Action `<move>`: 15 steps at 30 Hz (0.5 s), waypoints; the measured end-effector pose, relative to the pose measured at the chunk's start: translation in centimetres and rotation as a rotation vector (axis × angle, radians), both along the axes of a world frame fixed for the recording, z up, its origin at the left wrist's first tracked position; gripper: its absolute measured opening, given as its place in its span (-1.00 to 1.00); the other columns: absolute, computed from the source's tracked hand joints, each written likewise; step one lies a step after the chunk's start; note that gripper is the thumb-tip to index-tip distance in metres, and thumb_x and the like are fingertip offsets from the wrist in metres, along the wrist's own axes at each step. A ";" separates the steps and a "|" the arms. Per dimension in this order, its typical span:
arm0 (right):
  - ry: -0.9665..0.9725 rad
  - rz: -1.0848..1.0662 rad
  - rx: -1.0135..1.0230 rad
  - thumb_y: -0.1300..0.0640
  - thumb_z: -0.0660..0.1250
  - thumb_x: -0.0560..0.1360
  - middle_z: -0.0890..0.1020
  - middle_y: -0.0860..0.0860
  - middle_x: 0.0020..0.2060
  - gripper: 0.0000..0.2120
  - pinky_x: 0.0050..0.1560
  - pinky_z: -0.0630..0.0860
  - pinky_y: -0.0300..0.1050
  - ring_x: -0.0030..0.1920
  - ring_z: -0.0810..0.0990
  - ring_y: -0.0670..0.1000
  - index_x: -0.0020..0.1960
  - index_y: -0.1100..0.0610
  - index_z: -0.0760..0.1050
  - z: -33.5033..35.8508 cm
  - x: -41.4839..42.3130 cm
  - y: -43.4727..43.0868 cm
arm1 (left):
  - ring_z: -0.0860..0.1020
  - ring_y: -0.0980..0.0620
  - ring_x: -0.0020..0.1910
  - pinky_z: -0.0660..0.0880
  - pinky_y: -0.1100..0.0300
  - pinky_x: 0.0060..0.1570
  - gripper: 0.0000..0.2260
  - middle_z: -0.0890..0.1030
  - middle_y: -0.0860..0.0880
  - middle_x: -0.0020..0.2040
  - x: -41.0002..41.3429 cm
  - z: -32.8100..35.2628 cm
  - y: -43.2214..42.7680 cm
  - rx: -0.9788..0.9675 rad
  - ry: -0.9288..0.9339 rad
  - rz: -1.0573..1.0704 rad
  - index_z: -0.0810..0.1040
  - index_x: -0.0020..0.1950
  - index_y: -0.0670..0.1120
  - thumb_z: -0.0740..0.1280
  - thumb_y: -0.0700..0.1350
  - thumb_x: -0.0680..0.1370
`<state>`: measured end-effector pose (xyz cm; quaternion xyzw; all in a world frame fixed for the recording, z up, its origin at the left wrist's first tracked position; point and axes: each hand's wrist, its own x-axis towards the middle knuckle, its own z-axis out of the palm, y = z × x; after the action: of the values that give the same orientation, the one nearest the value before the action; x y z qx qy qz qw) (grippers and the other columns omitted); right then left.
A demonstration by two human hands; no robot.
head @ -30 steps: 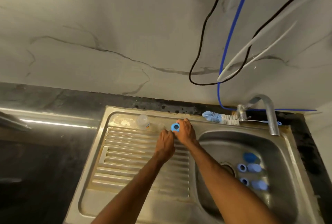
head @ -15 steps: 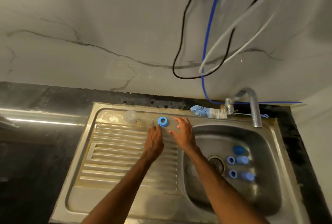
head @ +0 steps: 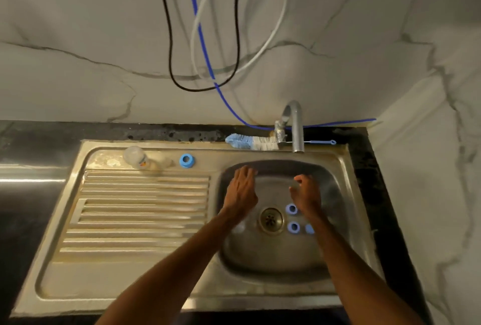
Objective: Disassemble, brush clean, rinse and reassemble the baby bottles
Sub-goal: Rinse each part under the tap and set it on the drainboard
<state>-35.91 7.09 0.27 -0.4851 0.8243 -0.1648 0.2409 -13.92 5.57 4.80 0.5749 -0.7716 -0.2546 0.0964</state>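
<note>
tap [head: 298,132] upright at sink [head: 145,285] rim | drain [head: 270,220] mid-basin | cables [head: 169,51] hang on wall [head: 78,12]

Only the person's two arms are shown, cut off by the near edge of the view. The left forearm [head: 182,267] and the right forearm [head: 346,272] are seen bare along the whole length in view, long and lean, narrowing evenly toward the wrists. The left hand [head: 240,190] is bare as well; its back is presented to the camera, and slim fingers can be made out. The right hand [head: 307,194] is likewise bare, its back broad above a narrow wrist, though its fingertips are smeared by blur and their detail cannot be read.
</note>
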 end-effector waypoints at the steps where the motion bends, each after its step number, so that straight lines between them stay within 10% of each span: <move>1: 0.019 0.016 0.036 0.26 0.48 0.43 0.59 0.20 0.13 -0.68 0.16 0.49 0.04 0.15 0.58 0.21 0.17 0.21 0.59 -1.0 -1.7 -0.1 | 0.27 -0.17 0.54 0.33 -0.10 0.49 -0.40 0.31 -0.15 0.54 -1.6 -0.1 -0.2 0.007 -0.001 -0.023 0.29 0.56 -0.10 0.32 -0.29 0.52; 15: 0.174 0.314 0.412 -0.08 0.46 0.45 0.63 0.17 0.15 -0.49 0.17 0.57 0.08 0.17 0.62 0.19 0.25 0.21 0.48 -10.6 -9.1 -3.3 | 0.42 -0.12 0.23 0.47 0.05 0.15 -0.57 0.47 -0.14 0.27 -11.2 -4.6 -2.1 -0.005 0.024 0.011 0.49 0.29 -0.16 0.30 -0.39 0.43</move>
<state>-45.01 3.80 -10.34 -0.5601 0.7728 0.0879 0.2852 -25.11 3.50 0.23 0.5756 -0.7680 -0.2590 0.1088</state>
